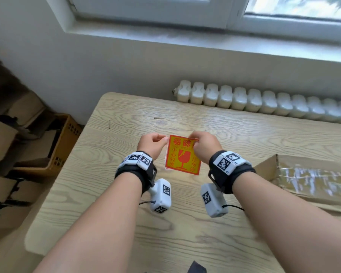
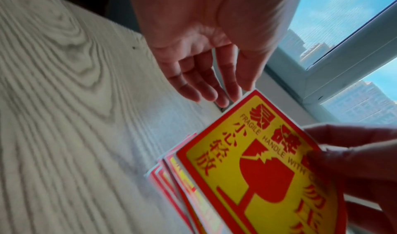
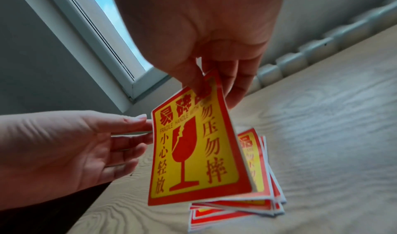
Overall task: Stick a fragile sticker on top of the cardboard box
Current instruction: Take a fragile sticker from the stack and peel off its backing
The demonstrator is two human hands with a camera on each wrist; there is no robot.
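A red and yellow fragile sticker (image 1: pixel 182 154) is held tilted above a small stack of like stickers (image 3: pixel 264 197) on the wooden table (image 1: pixel 244 131). My left hand (image 1: pixel 164 139) pinches the sticker's upper left edge, and a thin white sheet edge shows between thumb and forefinger in the right wrist view. My right hand (image 1: pixel 193 139) pinches the upper right corner, which curls up. In the left wrist view, the left hand (image 2: pixel 238 95) meets the sticker (image 2: pixel 257 161) at that corner. The right hand (image 3: pixel 209 86) grips the sticker (image 3: pixel 193 152) from above. The taped cardboard box (image 1: pixel 311 174) lies to the right, away from both hands.
A white radiator (image 1: pixel 264 101) runs behind the table under the window sill. Cardboard boxes and a brown crate (image 1: pixel 53 146) stand on the floor past the table's left edge. Bare tabletop lies in front of the hands and between the stickers and the box.
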